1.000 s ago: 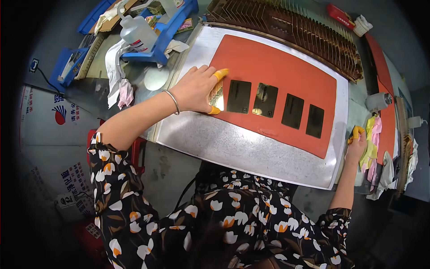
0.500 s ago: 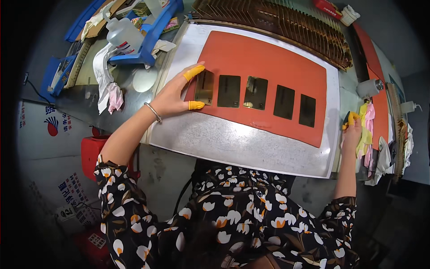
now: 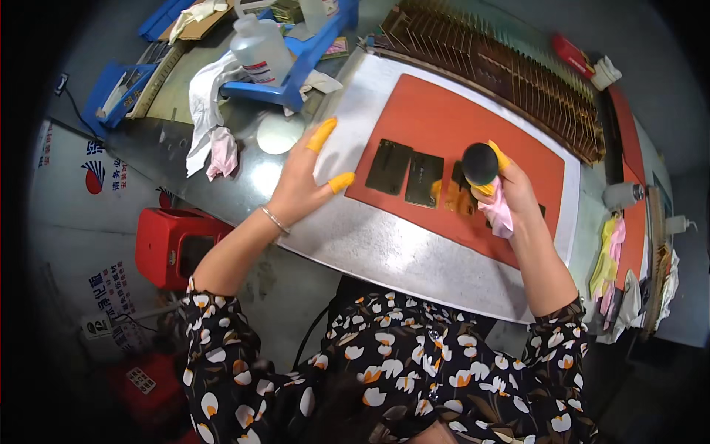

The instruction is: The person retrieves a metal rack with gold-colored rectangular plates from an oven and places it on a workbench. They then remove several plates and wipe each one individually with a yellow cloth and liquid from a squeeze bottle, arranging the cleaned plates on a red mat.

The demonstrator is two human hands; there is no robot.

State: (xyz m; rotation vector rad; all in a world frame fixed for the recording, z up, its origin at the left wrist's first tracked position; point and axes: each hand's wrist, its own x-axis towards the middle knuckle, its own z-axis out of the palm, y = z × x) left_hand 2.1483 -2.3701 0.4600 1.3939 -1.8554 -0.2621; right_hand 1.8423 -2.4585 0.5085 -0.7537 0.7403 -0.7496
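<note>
On an orange-red mat (image 3: pixel 414 103) lies a row of thin, dark, shiny rectangular plates; the leftmost plate (image 3: pixel 389 166) and its neighbour (image 3: pixel 425 180) are in plain sight. My right hand (image 3: pixel 520 194) grips a tool with a round black end (image 3: pixel 480 163) above the right part of the row, partly hiding the plates there. A pink cloth (image 3: pixel 498 212) is bunched in the same hand. My left hand (image 3: pixel 302 177) holds nothing, thumb and fingers spread, left of the leftmost plate and apart from it. Yellow finger covers show on both hands.
A brown slotted rack (image 3: pixel 492 70) of upright plates runs along the back. At the left stand a blue tray (image 3: pixel 260 92), a clear bottle (image 3: pixel 262 55) and a crumpled pink cloth (image 3: pixel 222 153). More cloths (image 3: pixel 609 259) hang at the right beside a grey-capped bottle (image 3: pixel 623 194).
My right hand has moved left from the table's right side to over the plates, with the tool and pink cloth. My left hand has come away from the leftmost plate. The view has shifted.
</note>
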